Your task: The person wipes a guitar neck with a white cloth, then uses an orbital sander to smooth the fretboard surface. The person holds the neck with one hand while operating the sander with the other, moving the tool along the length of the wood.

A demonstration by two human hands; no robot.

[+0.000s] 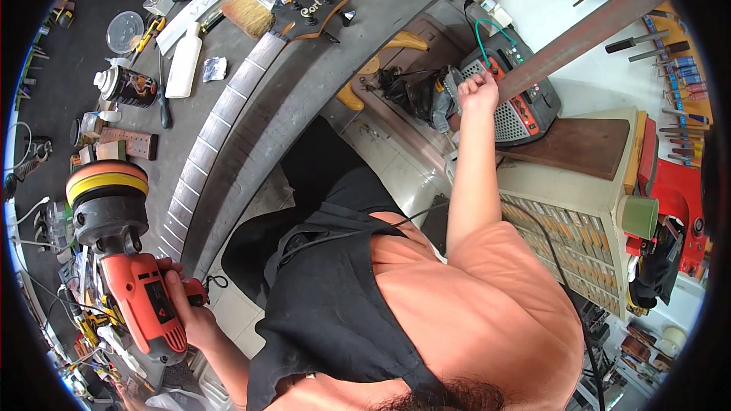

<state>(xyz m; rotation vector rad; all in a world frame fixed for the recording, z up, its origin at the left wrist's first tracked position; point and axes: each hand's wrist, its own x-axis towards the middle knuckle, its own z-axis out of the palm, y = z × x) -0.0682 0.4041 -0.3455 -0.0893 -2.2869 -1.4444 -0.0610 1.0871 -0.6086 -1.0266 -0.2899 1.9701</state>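
Note:
My left hand (pixel 192 310) is closed around the body of a red and black power polisher (pixel 141 297). The polisher's round pad, orange and yellow, points up and away from me over the bench. My right hand (pixel 478 93) is raised at the far right with its fingers curled shut, in front of a red and black amplifier-like box (pixel 525 110) with a teal cable. Whatever those fingers hold, if anything, is hidden. Between my hands, a guitar neck (pixel 221 122) lies along the bench edge, its fretboard silvery grey, with a dark headstock (pixel 312 9) at the far end.
On the dark bench (pixel 251 156) are a brush (pixel 247 17), a white bottle (pixel 184 61), a spray can (pixel 126 86) and a clear lid (pixel 125 32). A long brown bar (pixel 579 34) slants in at upper right. A drawer cabinet (pixel 567 236) stands right; a black cord crosses beside me.

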